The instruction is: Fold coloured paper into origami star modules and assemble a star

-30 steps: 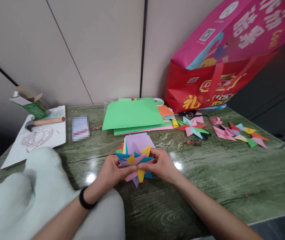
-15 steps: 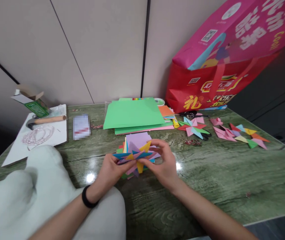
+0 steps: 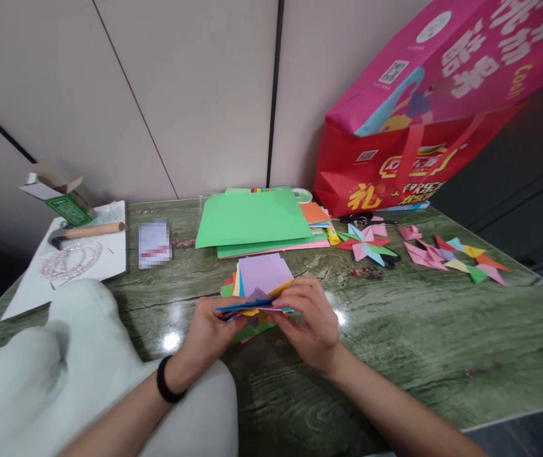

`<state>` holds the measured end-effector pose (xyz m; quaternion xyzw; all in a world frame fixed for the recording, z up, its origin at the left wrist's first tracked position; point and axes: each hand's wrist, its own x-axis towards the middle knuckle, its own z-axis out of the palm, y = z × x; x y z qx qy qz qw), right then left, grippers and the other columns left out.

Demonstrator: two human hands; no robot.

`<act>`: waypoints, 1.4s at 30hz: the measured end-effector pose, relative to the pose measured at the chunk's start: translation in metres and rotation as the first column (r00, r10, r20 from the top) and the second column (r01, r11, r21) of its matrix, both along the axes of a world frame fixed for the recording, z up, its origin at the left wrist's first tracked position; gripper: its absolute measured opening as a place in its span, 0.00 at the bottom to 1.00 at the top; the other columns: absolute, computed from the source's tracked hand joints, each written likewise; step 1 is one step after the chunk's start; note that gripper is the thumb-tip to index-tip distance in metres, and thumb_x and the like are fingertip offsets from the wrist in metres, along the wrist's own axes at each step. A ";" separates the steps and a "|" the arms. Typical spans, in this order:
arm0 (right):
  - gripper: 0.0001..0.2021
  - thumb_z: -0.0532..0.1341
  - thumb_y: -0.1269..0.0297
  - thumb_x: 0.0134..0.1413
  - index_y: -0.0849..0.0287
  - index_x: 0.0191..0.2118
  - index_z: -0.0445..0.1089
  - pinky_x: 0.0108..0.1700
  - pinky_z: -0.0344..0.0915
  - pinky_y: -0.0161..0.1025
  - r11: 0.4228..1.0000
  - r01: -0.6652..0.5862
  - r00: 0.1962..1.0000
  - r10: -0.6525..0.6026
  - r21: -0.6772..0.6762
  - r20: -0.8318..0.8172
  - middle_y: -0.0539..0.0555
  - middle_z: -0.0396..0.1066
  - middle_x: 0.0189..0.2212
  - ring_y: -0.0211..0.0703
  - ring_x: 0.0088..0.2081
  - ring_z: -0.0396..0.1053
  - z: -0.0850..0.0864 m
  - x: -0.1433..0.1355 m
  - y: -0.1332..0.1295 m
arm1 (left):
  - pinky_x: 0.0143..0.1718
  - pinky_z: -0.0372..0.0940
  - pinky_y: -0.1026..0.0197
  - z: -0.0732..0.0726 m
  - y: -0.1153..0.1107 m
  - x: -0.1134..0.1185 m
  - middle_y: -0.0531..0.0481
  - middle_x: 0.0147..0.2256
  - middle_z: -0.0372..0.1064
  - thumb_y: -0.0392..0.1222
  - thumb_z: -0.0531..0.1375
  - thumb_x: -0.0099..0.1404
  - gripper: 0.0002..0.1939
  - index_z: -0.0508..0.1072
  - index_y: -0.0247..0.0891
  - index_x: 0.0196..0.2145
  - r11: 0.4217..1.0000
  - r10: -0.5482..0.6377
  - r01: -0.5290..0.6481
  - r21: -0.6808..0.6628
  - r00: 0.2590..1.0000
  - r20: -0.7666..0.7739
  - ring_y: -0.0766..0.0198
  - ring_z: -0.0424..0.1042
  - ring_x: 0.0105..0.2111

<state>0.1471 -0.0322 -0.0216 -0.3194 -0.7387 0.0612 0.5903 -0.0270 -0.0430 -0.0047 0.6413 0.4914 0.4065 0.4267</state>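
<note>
Between my two hands is a folded paper star [image 3: 257,304] in blue, yellow and purple, seen nearly edge-on. My left hand [image 3: 213,327] pinches its left side, thumb underneath and fingers behind. On its right side, my right hand [image 3: 310,320] closes thumb and fingers on the points, hiding part of them. Just beneath and behind the star lies a stack of small coloured paper squares [image 3: 266,273], a purple sheet on top.
Large green paper sheets [image 3: 255,219] lie behind. To the right are a multicoloured paper star [image 3: 366,244], more folded pieces [image 3: 476,260] and a red bag [image 3: 376,171]. At left are a hammer [image 3: 91,231], beads [image 3: 69,259] and a green box [image 3: 69,206]. A white plush form [image 3: 95,336] sits front left.
The star has tipped from showing its spread points to nearly edge-on. My right hand's fingers have come down and closed further over its right side.
</note>
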 end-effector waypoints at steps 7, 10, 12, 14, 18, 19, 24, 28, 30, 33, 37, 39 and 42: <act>0.07 0.63 0.76 0.46 0.57 0.31 0.68 0.38 0.63 0.46 0.998 -0.013 1.000 0.012 0.054 0.019 0.51 0.70 0.27 0.43 0.33 0.64 -0.002 -0.001 0.000 | 0.27 0.66 0.66 -0.004 0.001 -0.001 0.49 0.26 0.76 0.36 0.61 0.52 0.07 0.78 0.35 0.30 0.999 -0.001 0.000 0.032 1.000 0.024 0.62 0.71 0.26; 0.07 0.63 0.75 0.47 0.56 0.32 0.68 0.39 0.62 0.46 0.998 -0.031 0.999 0.030 0.047 0.014 0.50 0.72 0.28 0.42 0.34 0.64 -0.002 -0.001 -0.001 | 0.26 0.66 0.67 0.000 0.002 0.003 0.49 0.25 0.75 0.35 0.62 0.50 0.06 0.79 0.34 0.28 0.999 0.040 -0.040 -0.006 0.998 0.039 0.63 0.71 0.24; 0.07 0.62 0.75 0.47 0.55 0.32 0.68 0.39 0.62 0.46 0.999 -0.039 0.999 0.039 0.034 0.019 0.49 0.72 0.28 0.42 0.33 0.64 -0.003 -0.002 -0.001 | 0.24 0.66 0.67 0.002 0.002 0.005 0.50 0.24 0.75 0.35 0.62 0.49 0.06 0.78 0.34 0.27 0.996 0.066 -0.062 -0.057 0.995 0.069 0.64 0.71 0.22; 0.07 0.63 0.75 0.47 0.55 0.32 0.68 0.39 0.62 0.46 0.999 -0.043 0.999 0.042 0.027 0.022 0.49 0.72 0.27 0.42 0.33 0.64 -0.003 -0.002 -0.001 | 0.23 0.67 0.67 0.001 0.003 0.005 0.49 0.24 0.75 0.35 0.62 0.49 0.06 0.78 0.33 0.27 0.995 0.066 -0.059 -0.084 0.994 0.085 0.64 0.71 0.21; 0.09 0.64 0.76 0.45 0.55 0.32 0.69 0.39 0.62 0.47 0.999 -0.026 1.000 0.026 0.037 -0.007 0.49 0.73 0.29 0.42 0.34 0.64 0.000 -0.003 -0.003 | 0.24 0.66 0.68 -0.002 0.003 0.001 0.49 0.25 0.76 0.33 0.61 0.50 0.07 0.79 0.34 0.29 0.998 0.035 -0.034 0.055 0.999 -0.011 0.64 0.72 0.23; 0.09 0.64 0.76 0.45 0.55 0.31 0.69 0.39 0.63 0.47 0.999 -0.019 1.000 0.020 0.041 -0.015 0.49 0.73 0.29 0.43 0.34 0.64 0.001 -0.003 -0.004 | 0.24 0.66 0.69 -0.002 0.003 -0.001 0.49 0.24 0.76 0.32 0.61 0.50 0.08 0.79 0.34 0.29 0.993 0.035 -0.029 0.117 0.998 -0.045 0.64 0.72 0.23; 0.07 0.63 0.73 0.47 0.53 0.30 0.69 0.40 0.62 0.47 0.998 0.006 1.000 -0.004 0.069 -0.025 0.48 0.73 0.28 0.42 0.33 0.65 0.006 -0.005 -0.005 | 0.26 0.67 0.69 0.001 0.003 -0.003 0.51 0.23 0.75 0.28 0.61 0.50 0.11 0.79 0.36 0.31 0.937 0.047 -0.003 0.350 0.992 -0.118 0.66 0.72 0.21; 0.08 0.63 0.75 0.46 0.54 0.31 0.69 0.40 0.62 0.48 0.997 0.004 1.000 -0.002 0.075 -0.022 0.48 0.73 0.28 0.42 0.33 0.65 0.004 -0.004 -0.005 | 0.26 0.68 0.69 0.001 0.003 -0.002 0.52 0.21 0.75 0.27 0.60 0.50 0.13 0.79 0.37 0.32 0.934 0.055 -0.007 0.359 0.991 -0.124 0.65 0.73 0.22; 0.09 0.64 0.76 0.45 0.55 0.31 0.69 0.39 0.62 0.47 0.998 0.008 1.000 -0.006 0.068 -0.028 0.49 0.73 0.27 0.42 0.34 0.65 0.002 -0.005 -0.005 | 0.26 0.68 0.68 0.000 0.003 -0.002 0.52 0.21 0.74 0.26 0.60 0.49 0.13 0.79 0.38 0.32 0.938 0.060 -0.012 0.346 0.990 -0.129 0.64 0.73 0.22; 0.08 0.64 0.76 0.45 0.56 0.31 0.68 0.38 0.62 0.45 0.999 0.029 0.998 -0.027 0.033 -0.053 0.49 0.73 0.26 0.42 0.32 0.65 0.002 -0.006 -0.006 | 0.25 0.68 0.69 -0.001 0.003 -0.002 0.52 0.22 0.75 0.27 0.61 0.50 0.13 0.79 0.38 0.32 0.942 0.050 -0.004 0.335 0.990 -0.128 0.64 0.73 0.22; 0.07 0.64 0.72 0.45 0.56 0.30 0.66 0.38 0.61 0.45 0.999 0.041 0.997 -0.043 -0.026 -0.062 0.49 0.72 0.25 0.42 0.32 0.66 0.002 -0.009 -0.007 | 0.24 0.67 0.70 -0.001 0.003 -0.002 0.51 0.23 0.76 0.29 0.61 0.51 0.11 0.79 0.37 0.32 0.931 0.032 0.027 0.363 0.988 -0.154 0.65 0.73 0.21; 0.07 0.64 0.72 0.46 0.56 0.31 0.66 0.38 0.61 0.45 0.998 0.049 0.997 -0.051 -0.040 -0.052 0.50 0.71 0.26 0.43 0.33 0.66 0.001 -0.009 -0.006 | 0.24 0.66 0.70 -0.001 0.003 -0.001 0.50 0.24 0.76 0.29 0.61 0.52 0.10 0.79 0.37 0.33 0.923 0.036 0.031 0.383 0.985 -0.167 0.66 0.73 0.21; 0.06 0.64 0.71 0.47 0.56 0.32 0.68 0.38 0.60 0.45 0.997 0.068 0.997 -0.069 -0.033 -0.018 0.50 0.71 0.26 0.43 0.33 0.65 0.000 -0.008 -0.006 | 0.23 0.66 0.70 -0.002 0.003 -0.001 0.50 0.24 0.76 0.30 0.61 0.52 0.10 0.79 0.36 0.33 0.914 0.032 0.036 0.404 0.987 -0.160 0.66 0.73 0.21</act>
